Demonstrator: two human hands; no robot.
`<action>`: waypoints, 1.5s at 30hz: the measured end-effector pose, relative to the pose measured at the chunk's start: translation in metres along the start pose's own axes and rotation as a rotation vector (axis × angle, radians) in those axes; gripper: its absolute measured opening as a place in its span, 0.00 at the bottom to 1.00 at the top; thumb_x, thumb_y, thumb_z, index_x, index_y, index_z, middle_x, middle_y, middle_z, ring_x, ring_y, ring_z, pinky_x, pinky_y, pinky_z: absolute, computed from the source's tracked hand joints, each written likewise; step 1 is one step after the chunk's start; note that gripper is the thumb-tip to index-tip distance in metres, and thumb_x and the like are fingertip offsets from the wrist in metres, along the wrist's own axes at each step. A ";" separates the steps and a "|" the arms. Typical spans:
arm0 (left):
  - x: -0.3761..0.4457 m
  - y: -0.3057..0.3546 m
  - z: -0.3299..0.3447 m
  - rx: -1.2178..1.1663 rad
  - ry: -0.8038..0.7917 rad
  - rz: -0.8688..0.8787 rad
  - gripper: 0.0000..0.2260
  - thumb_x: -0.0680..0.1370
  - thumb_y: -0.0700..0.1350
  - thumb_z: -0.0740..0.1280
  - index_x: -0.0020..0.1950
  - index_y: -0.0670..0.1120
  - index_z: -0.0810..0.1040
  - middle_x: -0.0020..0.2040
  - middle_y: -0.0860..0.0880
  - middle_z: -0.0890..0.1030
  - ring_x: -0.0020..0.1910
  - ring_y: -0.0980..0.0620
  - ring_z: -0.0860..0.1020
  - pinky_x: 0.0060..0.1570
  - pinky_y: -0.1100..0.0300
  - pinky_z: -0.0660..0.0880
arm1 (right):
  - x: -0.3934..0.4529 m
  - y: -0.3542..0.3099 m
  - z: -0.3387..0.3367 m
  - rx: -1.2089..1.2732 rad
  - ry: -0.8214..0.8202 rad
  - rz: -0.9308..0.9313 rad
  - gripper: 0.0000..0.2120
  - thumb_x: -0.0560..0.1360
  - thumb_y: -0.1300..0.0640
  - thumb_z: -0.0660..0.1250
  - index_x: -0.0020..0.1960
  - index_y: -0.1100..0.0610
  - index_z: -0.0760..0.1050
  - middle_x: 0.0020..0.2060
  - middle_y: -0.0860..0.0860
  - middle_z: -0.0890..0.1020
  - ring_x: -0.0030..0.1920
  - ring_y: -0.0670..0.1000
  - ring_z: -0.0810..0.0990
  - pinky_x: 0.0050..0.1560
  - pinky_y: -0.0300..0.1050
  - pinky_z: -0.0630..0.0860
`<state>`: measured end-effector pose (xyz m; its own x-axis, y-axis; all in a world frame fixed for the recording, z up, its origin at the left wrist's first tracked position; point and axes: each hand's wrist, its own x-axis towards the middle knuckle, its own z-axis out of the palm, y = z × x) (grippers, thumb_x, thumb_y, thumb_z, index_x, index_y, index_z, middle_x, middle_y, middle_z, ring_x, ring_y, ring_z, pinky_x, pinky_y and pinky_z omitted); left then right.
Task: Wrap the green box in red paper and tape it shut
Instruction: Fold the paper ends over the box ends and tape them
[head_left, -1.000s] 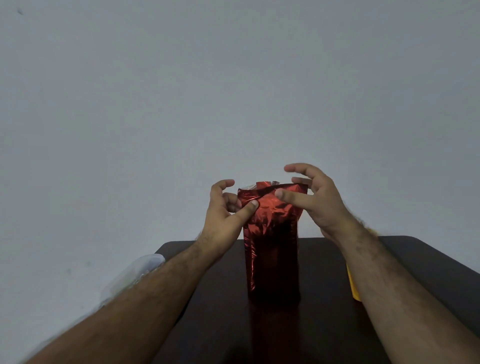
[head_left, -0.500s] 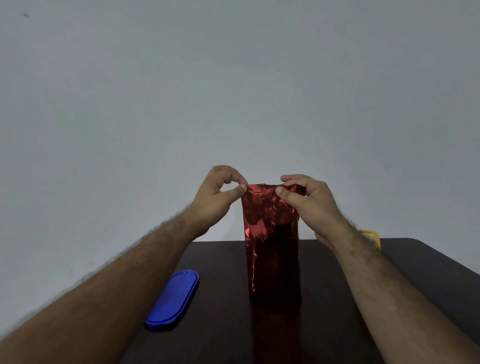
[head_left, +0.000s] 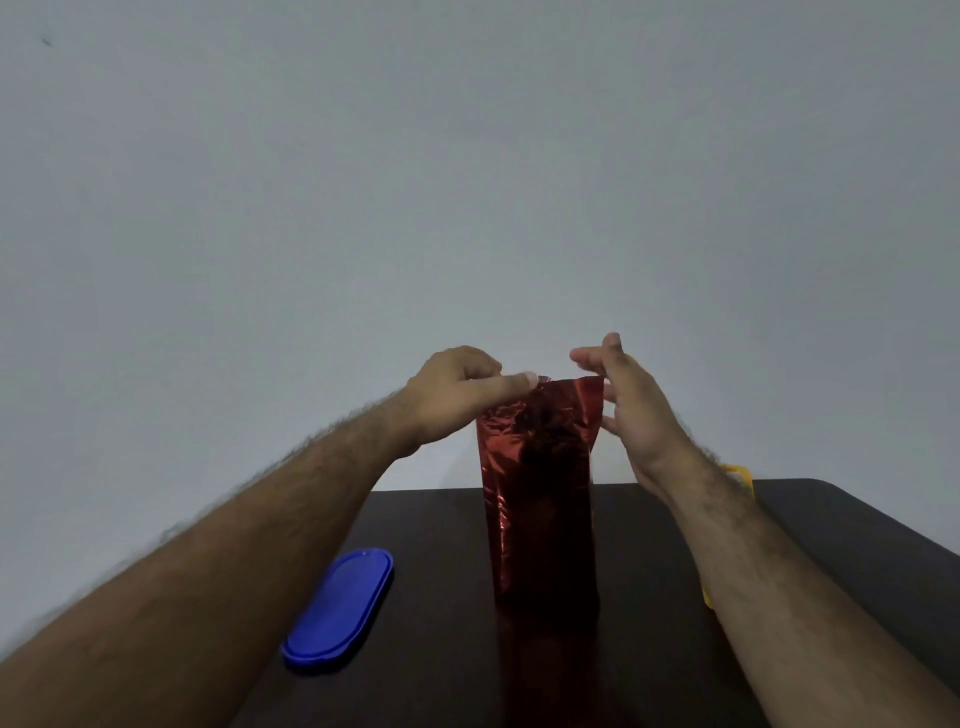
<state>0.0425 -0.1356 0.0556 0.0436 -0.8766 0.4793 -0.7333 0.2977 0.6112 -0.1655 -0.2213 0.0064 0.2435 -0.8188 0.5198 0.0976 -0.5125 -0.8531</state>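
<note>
- On the dark table (head_left: 831, 525), near its middle, the red paper (head_left: 537, 493) stands upright as a tall, narrow package, with its long axis vertical and its open top end pointing up toward the wall.
- No green box shows from this view; the shiny red foil covers every visible side, so what is inside cannot be told.
- At the top the paper is crumpled and loose, and its upper edge sits between the two hands, at the level of their fingers.
- Its lower end rests on the table, and the dark surface reflects it faintly.
- On the left side of the top edge is the left hand (head_left: 457, 395). Its thumb lies stretched along the upper left corner of the paper and the other fingers are curled down over it, so this hand pinches the corner.
- On the right side is the right hand (head_left: 631, 410), with the palm turned toward the package. Its fingers are mostly straight and a little spread; the upper fingertips reach above the right corner, and the lower fingers touch the right side of the paper just below the edge.
- Whether the right thumb and forefinger really pinch the corner cannot be told; the hand looks relaxed and not clenched.
- Left of the package, well apart from it, lies a flat blue oval lid (head_left: 340, 610) on the table.
- Behind the right forearm, a yellow object (head_left: 737, 475) shows only partly, and its kind is not clear.
</note>
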 end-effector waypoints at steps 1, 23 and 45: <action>0.003 0.005 0.000 0.001 -0.024 -0.050 0.35 0.69 0.74 0.72 0.44 0.40 0.79 0.51 0.50 0.80 0.50 0.51 0.78 0.58 0.50 0.74 | -0.001 0.001 -0.002 -0.006 -0.035 0.056 0.37 0.76 0.22 0.47 0.67 0.43 0.80 0.69 0.43 0.78 0.71 0.52 0.75 0.76 0.68 0.66; 0.041 0.053 0.005 0.089 -0.118 -0.463 0.10 0.75 0.46 0.78 0.49 0.43 0.80 0.50 0.48 0.83 0.52 0.50 0.80 0.53 0.55 0.74 | -0.004 -0.005 -0.011 0.054 -0.300 0.272 0.36 0.78 0.22 0.49 0.51 0.47 0.86 0.48 0.50 0.86 0.54 0.52 0.84 0.57 0.51 0.79; -0.008 0.090 0.049 0.534 0.128 0.542 0.04 0.81 0.54 0.70 0.50 0.58 0.85 0.51 0.60 0.84 0.58 0.57 0.77 0.67 0.47 0.61 | -0.016 0.009 -0.046 -0.182 0.249 -0.076 0.20 0.87 0.41 0.57 0.52 0.48 0.85 0.52 0.43 0.86 0.57 0.45 0.83 0.54 0.40 0.74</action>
<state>-0.0577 -0.1202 0.0759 -0.3610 -0.5999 0.7140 -0.9010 0.4218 -0.1011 -0.2125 -0.2247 -0.0076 -0.0043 -0.8028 0.5963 -0.0735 -0.5944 -0.8008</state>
